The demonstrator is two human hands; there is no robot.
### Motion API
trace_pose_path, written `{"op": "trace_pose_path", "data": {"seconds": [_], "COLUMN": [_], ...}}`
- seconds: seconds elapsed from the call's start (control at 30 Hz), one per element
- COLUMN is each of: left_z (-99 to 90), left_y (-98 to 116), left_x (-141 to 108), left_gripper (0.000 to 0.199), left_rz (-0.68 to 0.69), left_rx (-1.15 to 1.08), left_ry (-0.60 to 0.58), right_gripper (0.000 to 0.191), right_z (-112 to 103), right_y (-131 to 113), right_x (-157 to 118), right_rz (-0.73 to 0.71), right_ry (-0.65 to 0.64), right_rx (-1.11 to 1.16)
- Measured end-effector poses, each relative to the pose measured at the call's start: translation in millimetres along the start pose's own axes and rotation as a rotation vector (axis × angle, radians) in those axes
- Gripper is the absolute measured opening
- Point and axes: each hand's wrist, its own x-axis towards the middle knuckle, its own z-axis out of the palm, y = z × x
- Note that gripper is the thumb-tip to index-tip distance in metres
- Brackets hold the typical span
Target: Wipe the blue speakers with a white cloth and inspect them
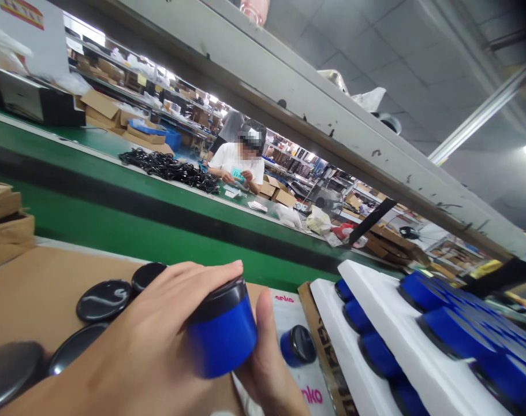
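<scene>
Head view: our left hand (pixel 128 335) wraps over a blue jar (pixel 223 338) with a black lid, and our right hand (pixel 269 370) presses its thumb against the side. Both are closed on the jar, holding it above a cardboard sheet (pixel 41 289). Loose black lids (pixel 103 300) lie within reach, while a white foam tray (pixel 366 289) seats more blue jars (pixel 444 306) in rows, seemingly to keep them apart.
</scene>
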Motion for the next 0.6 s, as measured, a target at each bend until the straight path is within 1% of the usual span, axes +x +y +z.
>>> {"op": "trace_pose_path", "data": {"seconds": [0.07,0.13,0.17,0.23,0.3,0.33,0.4,0.43,0.47,0.5,0.6], "left_z": [-1.3,-1.7,-2.0,-2.6,-3.1,-2.8,-1.2,0.0,1.4,2.6,4.2], "left_y": [3.4,4.7,3.9,-0.4,-5.8,-8.1,-10.8,-11.3,-11.3,-11.2,-11.5], "left_x": [1.9,3.5,4.2,5.9,8.0,9.1,11.0,11.7,12.2,12.5,13.1], "left_gripper": [0.058,0.054,0.053,0.052,0.054,0.055,0.053,0.050,0.049,0.048,0.047], "left_rz": [0.028,0.070,0.099,0.172,0.235,0.273,0.299,0.289,0.287,0.303,0.394], "left_rx": [0.044,0.076,0.093,0.156,0.233,0.272,0.301,0.282,0.265,0.251,0.279], "left_ry": [0.027,0.060,0.070,0.063,0.051,0.039,0.020,0.024,0.025,0.023,0.030], "right_gripper": [0.074,0.068,0.065,0.065,0.076,0.083,0.101,0.105,0.100,0.092,0.073], "right_z": [-4.0,-6.1,-6.3,-5.4,-4.7,-5.0,-7.1,-8.3,-9.2,-9.4,-6.5], "right_y": [-2.7,-6.2,-8.4,-13.7,-19.8,-22.8,-27.5,-28.7,-29.1,-28.8,-26.0], "right_x": [2.4,4.7,5.4,5.0,2.1,-0.1,-4.3,-5.9,-7.0,-7.5,-6.4], "right_rz": [-0.002,-0.008,-0.016,-0.040,-0.019,0.011,0.088,0.109,0.106,0.091,0.023], "right_ry": [-0.066,-0.099,-0.089,-0.030,0.023,0.022,-0.048,-0.085,-0.101,-0.086,0.005], "right_rx": [-0.086,-0.116,-0.122,-0.143,-0.206,-0.262,-0.370,-0.392,-0.384,-0.361,-0.385]}}
